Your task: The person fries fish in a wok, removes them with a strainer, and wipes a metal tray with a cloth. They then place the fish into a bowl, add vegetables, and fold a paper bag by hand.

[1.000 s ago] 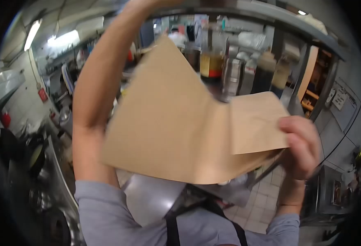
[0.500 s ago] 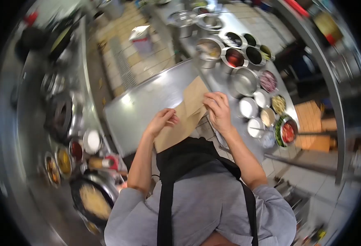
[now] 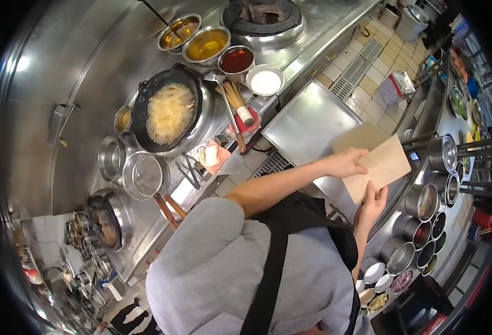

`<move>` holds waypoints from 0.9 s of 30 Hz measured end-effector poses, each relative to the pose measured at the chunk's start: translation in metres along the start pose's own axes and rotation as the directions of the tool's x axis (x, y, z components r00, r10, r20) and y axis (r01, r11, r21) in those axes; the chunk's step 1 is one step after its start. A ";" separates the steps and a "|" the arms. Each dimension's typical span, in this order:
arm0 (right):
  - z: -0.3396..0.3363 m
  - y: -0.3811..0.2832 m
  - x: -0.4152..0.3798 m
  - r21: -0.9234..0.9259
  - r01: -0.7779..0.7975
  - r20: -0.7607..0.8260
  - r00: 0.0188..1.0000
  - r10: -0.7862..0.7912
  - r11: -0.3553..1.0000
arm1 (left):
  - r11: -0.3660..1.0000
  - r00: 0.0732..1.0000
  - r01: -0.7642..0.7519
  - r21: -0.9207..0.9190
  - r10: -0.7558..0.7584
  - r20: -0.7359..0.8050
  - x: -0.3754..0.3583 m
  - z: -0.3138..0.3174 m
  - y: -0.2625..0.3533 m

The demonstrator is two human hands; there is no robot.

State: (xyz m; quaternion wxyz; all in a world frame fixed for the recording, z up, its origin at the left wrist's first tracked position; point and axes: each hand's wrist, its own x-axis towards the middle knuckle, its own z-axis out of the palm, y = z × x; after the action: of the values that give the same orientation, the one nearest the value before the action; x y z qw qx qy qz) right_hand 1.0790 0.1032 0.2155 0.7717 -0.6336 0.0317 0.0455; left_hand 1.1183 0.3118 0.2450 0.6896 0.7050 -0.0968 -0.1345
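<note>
Both hands are at a light brown paper piece [image 3: 390, 162], flat and creased, with a second brown flap [image 3: 360, 137] behind it. My left hand [image 3: 347, 163] is closed on its left edge, fingers curled over the paper. At the lower edge, my right hand [image 3: 372, 200] pinches the sheet between thumb and fingers. The paper is held up in front of the dark apron, overlapping a bare steel table [image 3: 307, 120] in this view.
To the left, a black wok [image 3: 141, 120] holds bubbling, foamy food in oil. Nearby are a ladle [image 3: 232, 114], a wire strainer [image 3: 142, 175], a bowl of yellow oil [image 3: 206, 44] and a bowl of white powder or liquid [image 3: 265, 81]. Steel pots [image 3: 398, 255] line the right counter.
My view has swung left toward the stove, bringing the wok nearer the middle. The hands have come closer together on the brown paper, with the left hand now gripping its edge.
</note>
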 end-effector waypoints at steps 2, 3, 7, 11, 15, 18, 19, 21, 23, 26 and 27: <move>0.012 0.006 0.014 -0.018 0.007 -0.018 1.000 -0.007 1.000 | 0.987 0.959 -0.003 0.160 0.048 -0.281 -0.003 0.016 -0.022; 0.014 0.011 0.018 -0.026 0.007 -0.027 1.000 -0.008 1.000 | 0.971 0.908 0.017 0.237 0.084 -0.410 -0.004 0.026 -0.035; 0.017 0.034 0.027 0.045 -0.095 -0.022 0.995 0.096 0.994 | 0.870 0.705 0.123 0.478 0.263 -0.659 -0.022 0.052 -0.047; 0.020 0.044 0.021 0.039 -0.258 -0.002 0.966 0.259 0.965 | 0.932 0.878 0.160 0.324 0.016 -0.479 -0.034 0.069 -0.077; -0.020 0.063 0.024 -0.084 -0.270 0.204 0.938 0.282 0.959 | 0.963 0.898 0.175 0.203 -0.072 -0.433 -0.036 0.083 -0.063; -0.020 0.040 0.024 0.351 -0.315 0.226 0.942 0.246 0.882 | 0.984 0.858 0.180 -0.019 -0.166 -0.485 -0.026 0.089 -0.046; -0.024 0.038 0.024 0.364 -0.316 0.213 0.944 0.252 0.876 | 0.992 0.864 0.121 -0.036 -0.123 -0.488 -0.023 0.088 -0.052; -0.037 0.039 0.024 0.370 -0.315 0.183 0.947 0.264 0.874 | 0.997 0.859 0.013 -0.077 -0.050 -0.510 -0.020 0.090 -0.072; -0.048 0.047 0.030 0.364 -0.288 0.146 0.957 0.251 0.886 | 0.958 0.884 -0.076 -0.278 -0.064 -0.463 -0.015 0.094 -0.059; -0.060 0.050 0.029 0.407 -0.230 0.105 0.973 0.205 0.884 | 0.935 0.923 -0.065 -0.348 -0.076 -0.377 -0.011 0.088 -0.051; -0.064 0.048 0.029 0.379 -0.187 0.055 0.982 0.180 0.906 | 0.924 0.937 -0.051 -0.379 -0.087 -0.337 -0.008 0.087 -0.045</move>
State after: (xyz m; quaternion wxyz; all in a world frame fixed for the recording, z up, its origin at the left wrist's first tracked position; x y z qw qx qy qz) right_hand 1.1032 0.0507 0.1531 0.8729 -0.4646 0.0921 0.1168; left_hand 1.0803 0.2332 0.1998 0.8183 0.5706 0.0613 -0.0305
